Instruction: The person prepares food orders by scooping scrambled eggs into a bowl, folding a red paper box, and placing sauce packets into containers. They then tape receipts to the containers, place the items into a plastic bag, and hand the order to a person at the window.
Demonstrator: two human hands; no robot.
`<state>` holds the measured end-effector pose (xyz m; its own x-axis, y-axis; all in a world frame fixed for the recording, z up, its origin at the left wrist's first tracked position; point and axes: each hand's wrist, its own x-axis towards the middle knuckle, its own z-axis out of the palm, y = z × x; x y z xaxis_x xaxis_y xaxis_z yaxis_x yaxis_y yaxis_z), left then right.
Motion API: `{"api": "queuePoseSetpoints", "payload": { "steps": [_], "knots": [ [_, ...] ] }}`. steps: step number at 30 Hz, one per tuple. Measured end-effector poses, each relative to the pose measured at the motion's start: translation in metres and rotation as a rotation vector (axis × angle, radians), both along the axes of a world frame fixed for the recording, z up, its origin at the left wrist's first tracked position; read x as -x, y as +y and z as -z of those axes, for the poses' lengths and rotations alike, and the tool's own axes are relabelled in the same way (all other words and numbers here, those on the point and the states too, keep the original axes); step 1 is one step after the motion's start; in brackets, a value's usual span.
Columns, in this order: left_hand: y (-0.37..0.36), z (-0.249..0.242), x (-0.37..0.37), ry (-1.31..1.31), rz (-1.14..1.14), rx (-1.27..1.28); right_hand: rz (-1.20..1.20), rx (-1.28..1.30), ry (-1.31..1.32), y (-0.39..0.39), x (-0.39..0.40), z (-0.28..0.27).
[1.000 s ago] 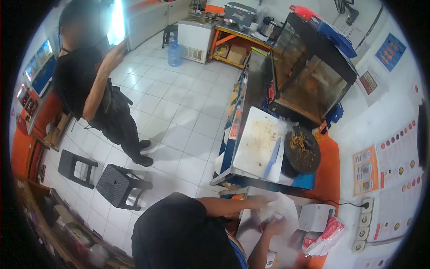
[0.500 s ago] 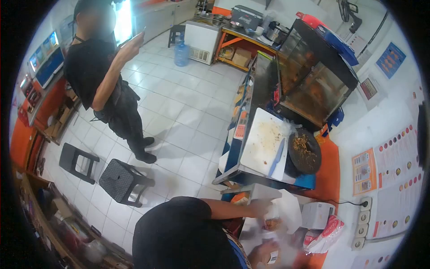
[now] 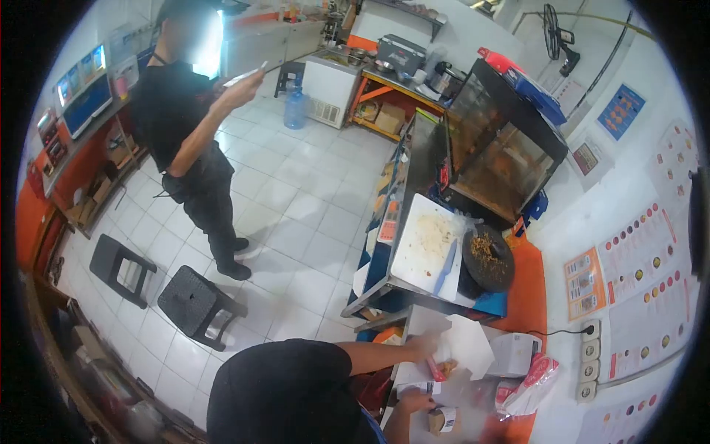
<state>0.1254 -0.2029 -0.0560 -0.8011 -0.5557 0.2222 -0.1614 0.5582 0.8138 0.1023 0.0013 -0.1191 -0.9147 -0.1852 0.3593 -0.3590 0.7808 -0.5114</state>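
Note:
My left hand (image 3: 423, 346) reaches from a black sleeve to the near side of an open white paper box (image 3: 467, 345) with its lid raised. A red packet (image 3: 435, 369) hangs just under its fingers, which look closed on it though blurred. Browned food (image 3: 447, 367) shows beside the packet. Lower down, my right hand (image 3: 416, 402) is over the counter with its fingers stretched out, beside a white printed label (image 3: 427, 387). A small brown box (image 3: 444, 419) with a white label stands just right of those fingers, apart from them.
A white carton (image 3: 515, 354) and a red-and-white plastic pack (image 3: 526, 388) stand against the wall. Farther up are a cutting board (image 3: 423, 240) with a knife (image 3: 446, 268), a dark stone mortar (image 3: 488, 259) and a glass display case (image 3: 506, 140). Another person (image 3: 188, 133) stands by black stools (image 3: 194, 305).
My right hand has drawn back from the small brown box. A red packet now shows below my left hand. The other person's raised arm has shifted, and the whole view has tilted slightly.

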Motion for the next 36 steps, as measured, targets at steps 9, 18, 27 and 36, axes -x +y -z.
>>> {"api": "queuePoseSetpoints", "payload": {
  "steps": [9,18,27,36],
  "knots": [
    [0.010,-0.034,-0.100,0.217,0.075,0.193,0.111,-0.314,0.073,-0.007,0.012,0.015],
    [-0.100,0.136,-0.407,-0.432,-0.220,-0.166,-0.159,-0.579,0.249,-0.015,0.010,-0.008],
    [-0.105,0.204,-0.710,-0.895,-0.675,-0.814,-0.503,-0.309,0.057,-0.190,-0.167,-0.091],
    [-0.117,0.163,-0.747,-0.576,-0.375,-1.316,-0.590,-0.404,-0.166,-0.266,-0.249,-0.102]
  ]
}}
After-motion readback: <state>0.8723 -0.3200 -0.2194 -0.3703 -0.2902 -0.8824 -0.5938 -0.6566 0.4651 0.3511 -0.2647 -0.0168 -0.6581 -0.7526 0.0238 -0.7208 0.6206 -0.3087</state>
